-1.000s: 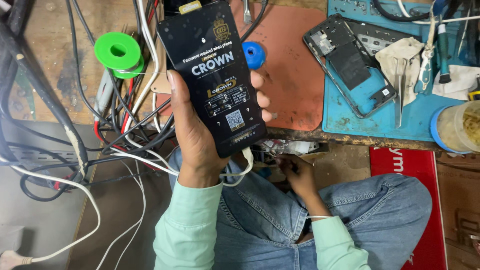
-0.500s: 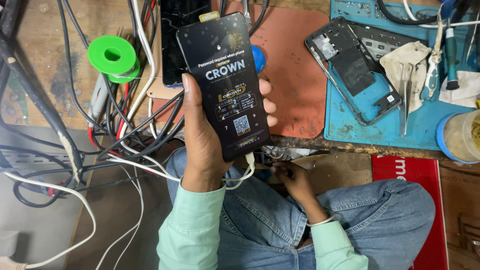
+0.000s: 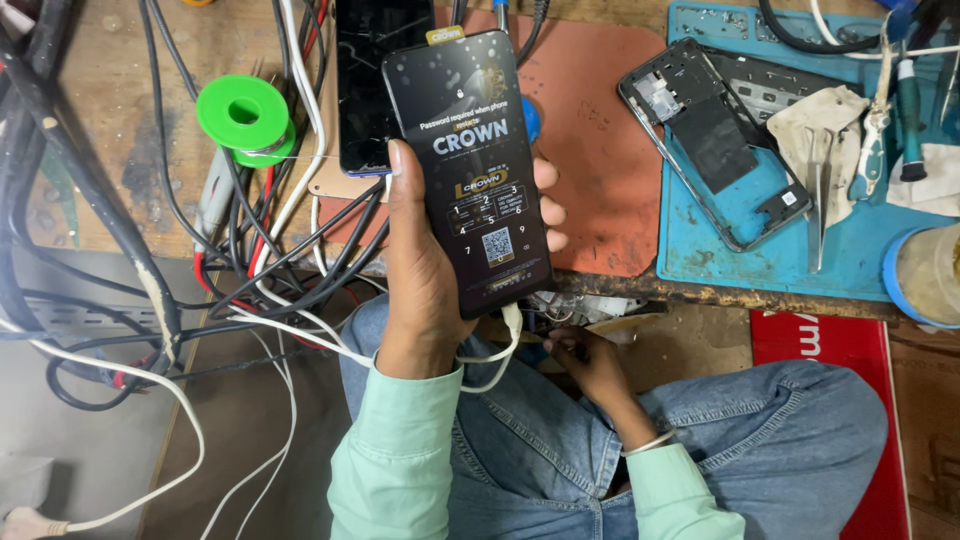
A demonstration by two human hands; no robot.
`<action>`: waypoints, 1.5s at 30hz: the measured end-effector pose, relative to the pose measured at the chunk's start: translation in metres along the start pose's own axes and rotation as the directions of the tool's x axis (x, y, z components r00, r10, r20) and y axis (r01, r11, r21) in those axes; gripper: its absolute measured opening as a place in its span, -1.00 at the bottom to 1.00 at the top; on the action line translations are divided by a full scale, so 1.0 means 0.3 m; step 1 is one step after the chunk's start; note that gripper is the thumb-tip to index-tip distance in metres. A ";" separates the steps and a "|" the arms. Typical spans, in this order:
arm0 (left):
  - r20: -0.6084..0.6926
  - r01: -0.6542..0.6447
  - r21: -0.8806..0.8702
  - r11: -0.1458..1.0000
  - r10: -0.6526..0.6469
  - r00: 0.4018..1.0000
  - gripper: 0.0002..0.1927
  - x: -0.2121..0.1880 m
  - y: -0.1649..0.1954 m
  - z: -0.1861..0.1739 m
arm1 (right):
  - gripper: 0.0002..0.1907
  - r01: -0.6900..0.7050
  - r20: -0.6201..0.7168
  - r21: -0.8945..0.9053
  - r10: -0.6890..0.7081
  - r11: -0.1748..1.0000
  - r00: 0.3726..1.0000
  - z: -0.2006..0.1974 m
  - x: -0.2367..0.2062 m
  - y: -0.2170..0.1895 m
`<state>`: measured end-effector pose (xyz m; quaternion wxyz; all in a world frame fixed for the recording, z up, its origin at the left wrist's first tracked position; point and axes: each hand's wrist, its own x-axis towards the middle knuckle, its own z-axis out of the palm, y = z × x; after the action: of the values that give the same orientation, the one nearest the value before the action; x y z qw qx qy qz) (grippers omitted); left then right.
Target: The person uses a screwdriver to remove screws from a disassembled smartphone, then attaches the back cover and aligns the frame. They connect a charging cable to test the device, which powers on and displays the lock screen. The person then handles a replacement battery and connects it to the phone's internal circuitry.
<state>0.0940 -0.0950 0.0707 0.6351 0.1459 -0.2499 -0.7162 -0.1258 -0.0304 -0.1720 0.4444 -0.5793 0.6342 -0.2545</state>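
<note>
My left hand (image 3: 425, 270) grips a black smartphone (image 3: 470, 165) upright above my lap, its screen lit with a lock pattern and a square code. A white cable (image 3: 505, 345) hangs from the phone's bottom end. My right hand (image 3: 585, 360) is low under the bench edge, fingers pinched at the small parts there; whether it holds anything I cannot tell. Behind the held phone lies a second dark phone (image 3: 365, 85), face up on the bench.
A green solder spool (image 3: 245, 115) sits among tangled cables (image 3: 250, 260) at left. An orange mat (image 3: 600, 160) lies centre. On the blue mat (image 3: 700, 265) are an opened phone frame (image 3: 715, 140), tweezers (image 3: 818, 190) and a cloth. A tape roll (image 3: 925, 275) stands far right.
The held phone sits slightly further right and lower in view than a second ago. My right hand stays under the bench edge.
</note>
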 end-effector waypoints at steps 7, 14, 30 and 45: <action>-0.050 0.048 0.002 0.999 -0.048 0.998 -0.15 0.007 0.007 0.007 | -0.62 -0.140 -0.096 -0.150 0.126 0.979 0.987 0.064 -0.002 -0.071; -0.031 0.116 0.040 0.992 -0.115 0.993 -0.12 0.009 0.019 -0.003 | -0.70 0.015 0.097 -0.112 -0.005 0.994 0.995 0.113 0.086 -0.106; 0.042 -0.047 -0.101 0.994 0.052 0.998 -0.16 -0.005 0.039 0.043 | -0.57 -0.094 0.092 0.024 0.092 0.995 0.992 0.042 0.027 -0.064; 0.035 -0.121 -0.203 0.972 0.131 0.991 -0.18 -0.022 -0.038 0.104 | -0.67 -0.011 0.131 0.094 -0.001 0.996 0.991 0.028 0.006 -0.055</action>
<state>0.0689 -0.0822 0.0897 0.6845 0.0477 -0.2004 -0.6993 -0.1101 -0.0337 -0.1626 0.5126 -0.5715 0.5924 -0.2444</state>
